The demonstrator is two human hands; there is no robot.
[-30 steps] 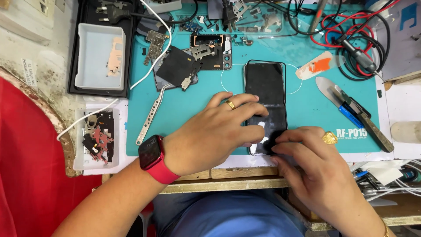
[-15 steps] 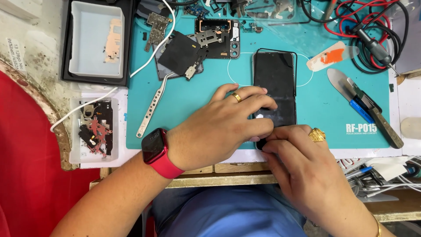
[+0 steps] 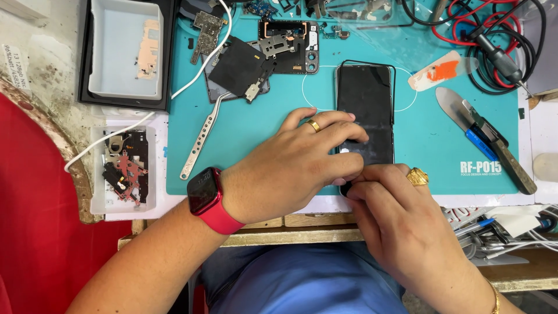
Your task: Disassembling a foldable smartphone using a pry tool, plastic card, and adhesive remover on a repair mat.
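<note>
A black smartphone [image 3: 365,107] lies screen up on a teal work mat [image 3: 256,139]. My left hand [image 3: 290,166], with a gold ring and a red watch on the wrist, presses its fingers flat on the phone's lower half. My right hand [image 3: 395,215], also ringed, pinches at the phone's bottom edge, which it hides. Whether the right fingers hold a small tool I cannot tell.
Metal tweezers [image 3: 200,136] lie left of my hand. Opened phone parts [image 3: 267,55] sit at the mat's top. A white tray [image 3: 125,49] and a small parts box [image 3: 123,168] stand left. A scraper and blue-handled tool [image 3: 482,136] lie right, red and black cables [image 3: 494,40] above.
The view has shifted slightly, so everything sits a little higher in frame. Both hands stay on the phone's lower end; my right fingers have crept closer under the left ones.
</note>
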